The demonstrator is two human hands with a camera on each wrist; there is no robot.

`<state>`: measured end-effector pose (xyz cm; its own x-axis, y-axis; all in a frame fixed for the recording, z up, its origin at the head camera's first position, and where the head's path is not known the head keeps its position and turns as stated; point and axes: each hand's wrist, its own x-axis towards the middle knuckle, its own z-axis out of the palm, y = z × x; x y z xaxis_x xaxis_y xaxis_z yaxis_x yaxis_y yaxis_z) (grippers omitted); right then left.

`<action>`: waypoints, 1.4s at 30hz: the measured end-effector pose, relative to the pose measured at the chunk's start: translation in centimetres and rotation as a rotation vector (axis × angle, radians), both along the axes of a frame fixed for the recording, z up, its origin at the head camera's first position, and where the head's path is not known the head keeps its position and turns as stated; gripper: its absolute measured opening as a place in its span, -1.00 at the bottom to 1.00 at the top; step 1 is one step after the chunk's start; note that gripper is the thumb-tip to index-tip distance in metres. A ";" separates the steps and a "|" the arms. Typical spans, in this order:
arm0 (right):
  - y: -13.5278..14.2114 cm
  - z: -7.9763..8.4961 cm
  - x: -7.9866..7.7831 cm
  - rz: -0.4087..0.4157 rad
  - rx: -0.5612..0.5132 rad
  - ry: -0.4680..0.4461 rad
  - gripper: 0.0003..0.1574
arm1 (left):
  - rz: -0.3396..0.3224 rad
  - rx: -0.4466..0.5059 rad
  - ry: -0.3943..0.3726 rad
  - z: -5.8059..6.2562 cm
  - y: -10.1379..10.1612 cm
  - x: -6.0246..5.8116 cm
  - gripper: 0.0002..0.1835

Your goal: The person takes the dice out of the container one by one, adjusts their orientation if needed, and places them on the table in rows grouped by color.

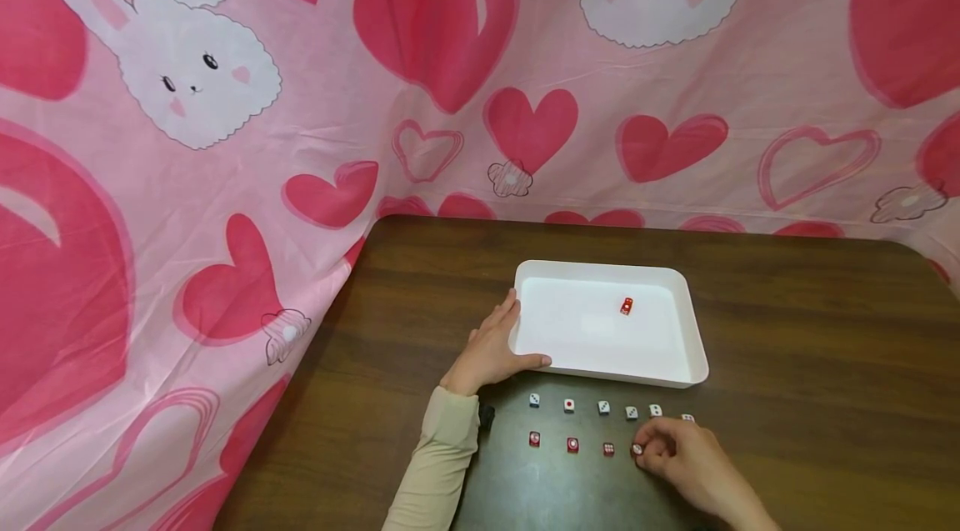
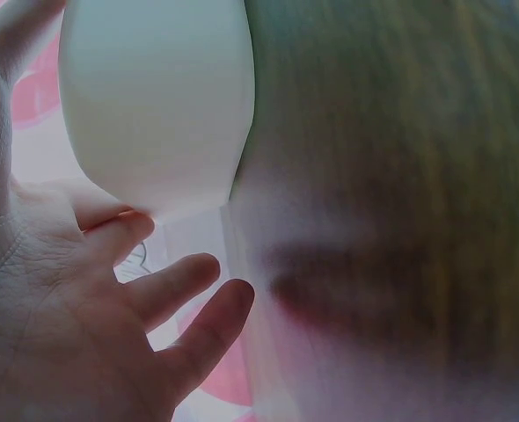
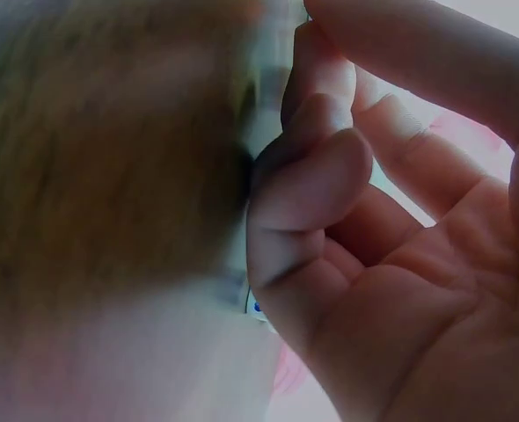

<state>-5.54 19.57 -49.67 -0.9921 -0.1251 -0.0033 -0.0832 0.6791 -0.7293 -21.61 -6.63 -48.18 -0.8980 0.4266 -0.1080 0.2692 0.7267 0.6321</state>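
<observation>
A white rectangular tray (image 1: 600, 369) lies on the table. My left hand (image 1: 491, 352) rests at its near left corner, thumb along the front side and fingers against the left side; in the left wrist view these fingers (image 2: 185, 281) are spread and loosely bent beside the tray wall. With thumb and index finger my right hand (image 1: 686, 460) pinches a red die (image 1: 637, 449) at the right end of a row of red dice (image 1: 572, 445). The right wrist view does not show that die clearly; the fingers hide it. Inside the tray sit two small red dice (image 1: 627, 306), close together.
A row of several white dice (image 1: 569, 406) lies between the tray and the red row, its right end partly behind my right hand. The brown wooden table (image 1: 810, 364) extends to both sides. A pink heart-and-rabbit cloth (image 1: 322, 97) hangs along the back and left.
</observation>
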 end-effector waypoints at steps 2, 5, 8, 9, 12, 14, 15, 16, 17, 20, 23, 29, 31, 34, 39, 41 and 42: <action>-0.1 0.0 0.1 -0.005 0.011 -0.002 -0.80 | -0.002 0.001 -0.001 0.0 0.0 0.0 0.15; -0.1 -0.1 0.2 -0.013 0.027 -0.009 -0.80 | -0.002 0.003 0.000 0.1 0.0 0.0 0.15; -0.2 -0.1 0.2 -0.015 0.035 -0.004 -0.80 | -0.002 -0.001 0.003 0.1 0.0 0.0 0.14; -0.2 0.0 0.3 -0.014 0.034 -0.001 -0.79 | -0.001 -0.003 0.005 0.1 0.0 -0.1 0.14; -0.3 -0.1 0.3 -0.009 0.031 0.014 -0.79 | -0.002 -0.006 0.006 0.1 0.0 -0.1 0.14; -0.3 -0.1 0.3 -0.007 0.032 0.019 -0.79 | -0.002 -0.007 0.005 0.1 0.0 0.0 0.14; -0.3 -0.1 0.3 -0.008 0.032 0.019 -0.79 | -0.002 -0.007 0.005 0.1 0.0 0.0 0.14; -0.3 -0.1 0.3 -0.009 0.034 0.020 -0.79 | -0.003 -0.006 0.004 0.1 0.0 0.0 0.14; -0.3 -0.1 0.3 -0.009 0.036 0.019 -0.79 | -0.003 -0.005 0.005 0.0 0.0 0.0 0.14; -0.3 -0.2 0.3 -0.009 0.040 0.019 -0.79 | -0.003 -0.003 0.005 0.0 0.0 0.0 0.14; -0.3 -0.2 0.3 -0.011 0.040 0.013 -0.79 | -0.001 0.000 0.006 0.0 0.0 0.0 0.14; -0.4 -0.1 0.3 -0.025 0.040 -0.008 -0.79 | 0.002 0.002 0.005 -0.1 -0.1 0.0 0.14; -0.4 -0.1 0.3 -0.027 0.038 -0.012 -0.78 | 0.001 0.002 0.005 -0.1 -0.1 0.0 0.14; -0.4 -0.1 0.3 -0.025 0.029 -0.014 -0.78 | 0.001 -0.005 0.007 -0.2 -0.1 0.0 0.14; -0.3 -0.1 0.3 -0.025 0.018 -0.031 -0.78 | 0.000 -0.019 0.014 -0.2 -0.1 -0.1 0.15; -0.3 -0.1 0.3 -0.027 0.019 -0.042 -0.78 | 0.000 -0.017 0.014 -0.2 -0.1 -0.1 0.15; -0.3 -0.1 0.3 -0.028 0.018 -0.047 -0.78 | -0.001 -0.016 0.015 -0.2 -0.1 -0.1 0.15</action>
